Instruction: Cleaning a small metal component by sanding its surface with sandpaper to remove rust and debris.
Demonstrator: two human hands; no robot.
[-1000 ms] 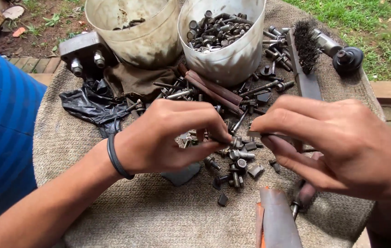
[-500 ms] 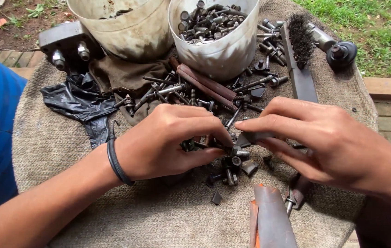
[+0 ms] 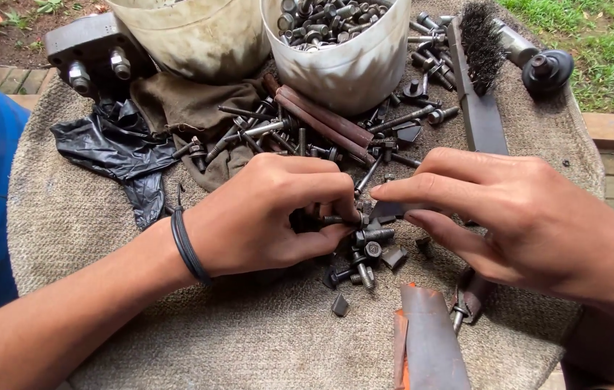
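On the worktop [image 3: 90, 217], head view — left hand [image 3: 271, 217] curled shut, fingertips pinching a small dark bolt [image 3: 339, 219] at the edge of a loose pile [image 3: 368, 253] of bolts and nuts. Right hand [image 3: 530, 224] closes thumb and forefinger on a dark metal piece [image 3: 388, 210] just beside the bolt; what the piece is, cannot tell. Both sit between the two hands, near the worktop's middle.

Handling, as a judgement: the bolt is steel, rigid, small but dense, likely greasy or rusty, so slippery — best held across the threaded shank or by the head, with fingertips.

Materials: worktop covered in coarse beige woven cloth. Pile is dark, dull, oily-looking metal, threaded shanks, hex heads, some square bits. Behind it, a white bucket [image 3: 350, 65] full of more bolts, and a second dirty pale bucket [image 3: 198, 36] beside it. Two rusty brown rods [image 3: 321, 119] lean by the white bucket. Wire brush [image 3: 476, 43] with stiff black bristles lies right of it. Crumpled black plastic [image 3: 112, 152] and a brown rag [image 3: 191, 108] lie left. Black band [image 3: 185, 249] on the left wrist.
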